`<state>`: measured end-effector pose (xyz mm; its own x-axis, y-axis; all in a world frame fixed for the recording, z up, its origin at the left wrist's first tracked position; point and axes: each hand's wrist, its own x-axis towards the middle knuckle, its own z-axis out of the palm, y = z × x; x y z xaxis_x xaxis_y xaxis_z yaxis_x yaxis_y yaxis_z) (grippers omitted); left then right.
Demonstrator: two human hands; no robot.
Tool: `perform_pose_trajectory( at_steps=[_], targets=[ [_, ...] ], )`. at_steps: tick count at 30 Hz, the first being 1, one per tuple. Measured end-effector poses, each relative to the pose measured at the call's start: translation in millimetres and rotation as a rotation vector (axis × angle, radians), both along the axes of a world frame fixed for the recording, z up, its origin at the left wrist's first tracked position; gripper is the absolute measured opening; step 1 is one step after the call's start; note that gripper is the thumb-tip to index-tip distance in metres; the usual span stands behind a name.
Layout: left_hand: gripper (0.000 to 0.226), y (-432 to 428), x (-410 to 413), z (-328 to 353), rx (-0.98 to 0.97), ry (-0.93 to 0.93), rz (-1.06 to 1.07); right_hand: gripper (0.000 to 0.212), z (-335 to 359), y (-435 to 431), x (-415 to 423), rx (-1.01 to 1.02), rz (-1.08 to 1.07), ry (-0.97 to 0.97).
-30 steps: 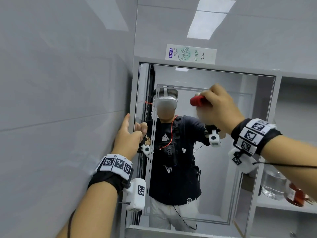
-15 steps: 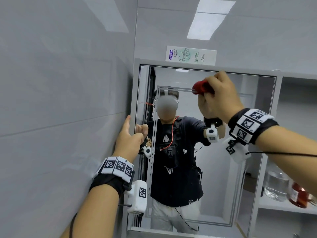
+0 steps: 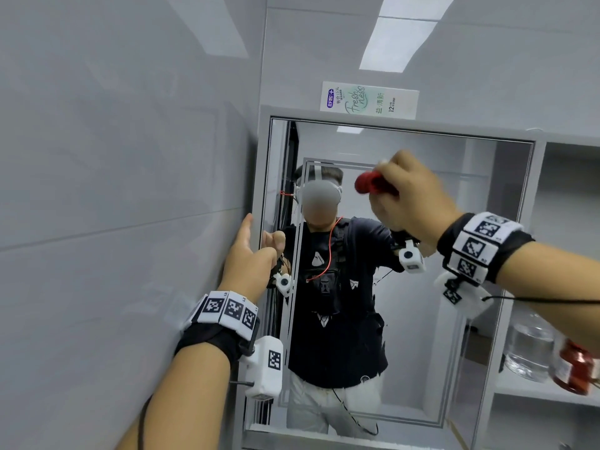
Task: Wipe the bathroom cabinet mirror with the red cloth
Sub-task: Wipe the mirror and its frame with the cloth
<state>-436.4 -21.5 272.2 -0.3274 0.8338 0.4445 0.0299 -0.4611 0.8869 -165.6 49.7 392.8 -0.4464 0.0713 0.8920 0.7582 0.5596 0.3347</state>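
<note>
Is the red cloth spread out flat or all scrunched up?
Scrunched up. The red cloth is a small wad bunched in the right hand against the mirror.

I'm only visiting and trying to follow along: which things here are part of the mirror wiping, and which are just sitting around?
Part of the job:
- mirror
- red cloth, bunched in the right hand
- left hand, holding the mirror's left edge

Just sitting around:
- toothpaste box on top of the cabinet
- clear bottle on the shelf
- red bottle beside it
</note>
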Motion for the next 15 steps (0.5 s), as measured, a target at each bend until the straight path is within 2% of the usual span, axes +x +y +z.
perform_pose_trajectory(
  at_steps=[2, 3, 8, 10, 13, 15],
  targets=[
    [0.091, -1.7, 1.3, 0.3, -0.006, 0.003, -0.001, 0.024, -12.5, -3.8, 1.4, -0.039, -0.032, -0.137],
    [0.090, -3.0, 1.3, 1.5, -0.005, 0.004, 0.004, 0.024, -6.9, -5.2, 1.5, -0.025, -0.052, -0.140],
    [0.090, -1.4, 0.0, 0.3, 0.000, 0.012, 0.019, 0.025, 30.0, -4.2, -7.3, 0.056, -0.128, 0.139],
    [0.089, -2.9, -0.1, 0.1, -0.009, 0.018, 0.021, 0.023, 12.1, -4.5, -14.0, 0.059, -0.107, 0.077],
    [0.089, -2.9, 0.7, 0.5, -0.001, 0.022, 0.028, 0.025, -12.3, -6.6, -12.7, 0.056, -0.116, -0.146],
    [0.089, -1.9, 0.1, 0.7, 0.013, 0.012, 0.043, 0.023, 2.1, -5.7, -11.6, 0.081, -0.140, -0.116]
  ],
)
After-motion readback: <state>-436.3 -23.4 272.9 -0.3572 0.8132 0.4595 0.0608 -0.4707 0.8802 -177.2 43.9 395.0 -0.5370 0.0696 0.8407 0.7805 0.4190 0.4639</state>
